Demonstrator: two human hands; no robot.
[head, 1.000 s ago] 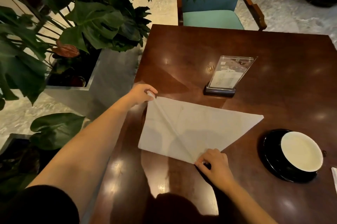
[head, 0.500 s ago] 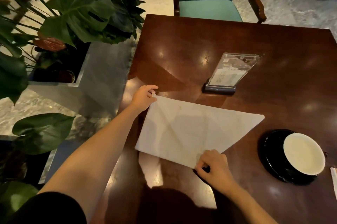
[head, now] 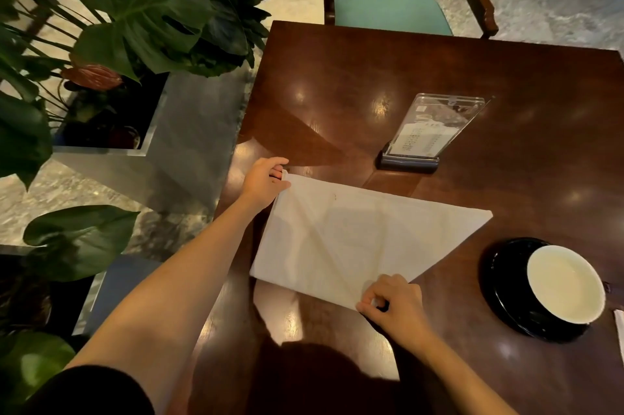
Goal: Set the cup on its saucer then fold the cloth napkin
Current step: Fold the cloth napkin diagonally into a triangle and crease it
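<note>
Head view: my cup (head: 565, 283) already sits on its saucer (head: 506, 283) at the right of the desk (head: 371, 77), so I judge folding is the step in hand. The napkin (head: 354, 235) lies flat as a triangle at the near left, well apart from the cup. My left hand (head: 265, 183) has fingers pinched on the far-left corner; my right hand (head: 396, 305) pinches the near corner. To fold well, I'd keep the edge taut, match corners, then press the crease.
</note>
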